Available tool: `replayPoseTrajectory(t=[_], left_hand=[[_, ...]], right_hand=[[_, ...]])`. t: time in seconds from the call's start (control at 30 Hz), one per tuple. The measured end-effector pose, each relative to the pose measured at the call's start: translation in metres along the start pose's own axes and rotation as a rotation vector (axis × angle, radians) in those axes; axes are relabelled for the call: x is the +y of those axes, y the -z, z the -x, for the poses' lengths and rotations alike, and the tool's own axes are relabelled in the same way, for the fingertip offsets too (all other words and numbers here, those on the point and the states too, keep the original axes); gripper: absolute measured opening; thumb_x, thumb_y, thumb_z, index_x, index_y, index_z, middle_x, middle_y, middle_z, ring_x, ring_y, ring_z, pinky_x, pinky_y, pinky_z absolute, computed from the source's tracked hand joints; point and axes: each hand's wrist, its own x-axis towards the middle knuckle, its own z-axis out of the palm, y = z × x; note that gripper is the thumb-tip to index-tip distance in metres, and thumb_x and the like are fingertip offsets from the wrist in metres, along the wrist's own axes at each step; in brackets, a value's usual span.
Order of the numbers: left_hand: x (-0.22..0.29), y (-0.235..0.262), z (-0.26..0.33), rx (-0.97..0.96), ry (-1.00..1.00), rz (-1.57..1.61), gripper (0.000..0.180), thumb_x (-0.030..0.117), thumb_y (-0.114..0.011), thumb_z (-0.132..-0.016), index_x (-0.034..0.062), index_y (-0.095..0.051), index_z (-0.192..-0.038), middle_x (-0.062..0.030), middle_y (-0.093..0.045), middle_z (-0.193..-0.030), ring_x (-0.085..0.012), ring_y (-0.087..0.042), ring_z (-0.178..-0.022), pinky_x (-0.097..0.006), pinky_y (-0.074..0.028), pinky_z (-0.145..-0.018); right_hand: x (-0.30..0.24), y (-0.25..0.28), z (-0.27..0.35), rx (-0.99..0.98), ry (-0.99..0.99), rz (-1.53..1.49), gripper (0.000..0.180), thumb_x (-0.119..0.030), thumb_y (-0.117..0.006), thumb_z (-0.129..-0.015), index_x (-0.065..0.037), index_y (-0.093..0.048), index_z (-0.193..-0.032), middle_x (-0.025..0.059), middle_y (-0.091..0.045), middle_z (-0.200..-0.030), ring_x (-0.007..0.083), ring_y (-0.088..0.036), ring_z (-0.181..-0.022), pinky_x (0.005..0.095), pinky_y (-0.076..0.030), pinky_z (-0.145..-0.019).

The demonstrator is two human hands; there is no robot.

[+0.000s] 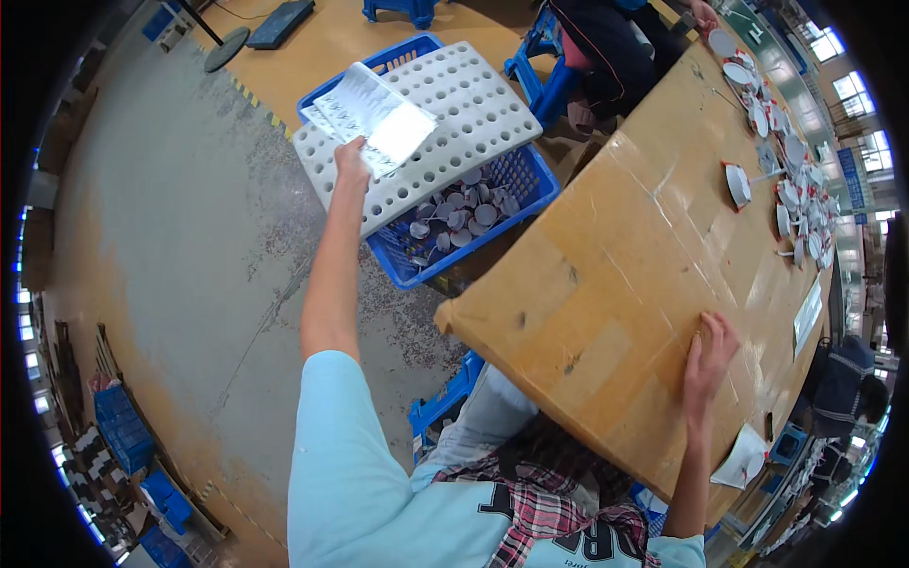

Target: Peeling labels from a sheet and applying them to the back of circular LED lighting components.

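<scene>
My left hand reaches out to the far left, its fingers closed on the near edge of a sheaf of shiny, silvery printed sheets; whether they are paper or plastic I cannot tell. The sheaf lies over a white foam board with rows of round holes. That board rests tilted across a blue plastic basket, where several pale round discs with stems show. On the cardboard-covered table, my right hand rests with thumb apart from the loosely bent fingers, holding nothing.
More discs with red edges lie heaped along the table's far right side; one lies apart. A white sheet is near the right edge. A co-worker sits beyond the basket by a blue stool.
</scene>
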Motion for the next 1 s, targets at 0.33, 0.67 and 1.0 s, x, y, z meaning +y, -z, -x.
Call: replayPoseTrajectory(t=[0.33,0.67,1.0], left_hand=[[-0.135,-0.056,-0.052,0.024,0.206,0.205,0.046,-0.007,-0.043,-0.089,-0.0079,-0.038,-0.134,-0.0241,-0.051,-0.127,-0.0394,-0.058,-0.110,-0.053,-0.049,-0.096],[-0.161,-0.055,-0.093,-0.042,0.233,-0.647,0.047,0.023,-0.059,-0.083,-0.0125,-0.059,-0.113,-0.0233,-0.065,-0.106,-0.0315,-0.063,-0.098,-0.040,-0.049,-0.082],[-0.051,-0.036,-0.013,-0.123,-0.056,-0.929,0.043,0.020,-0.065,-0.081,-0.0056,-0.061,-0.115,-0.0160,-0.065,-0.111,-0.0262,-0.064,-0.093,-0.034,-0.047,-0.081]], right_hand=[[-0.017,-0.014,-0.012,-0.012,-0.102,-0.092,0.034,0.005,-0.048,-0.085,-0.001,-0.054,-0.117,0.0168,-0.050,-0.120,0.0331,-0.045,-0.117,0.0405,-0.032,-0.103],[-0.019,-0.014,-0.014,-0.030,-0.164,-0.123,0.037,0.007,-0.047,-0.081,-0.001,-0.054,-0.116,0.0174,-0.049,-0.120,0.0336,-0.045,-0.116,0.0407,-0.033,-0.103],[-0.013,-0.011,-0.012,0.089,-0.104,-0.157,0.031,0.003,-0.055,-0.081,-0.002,-0.055,-0.112,0.0166,-0.050,-0.115,0.0351,-0.045,-0.111,0.0425,-0.037,-0.097]])
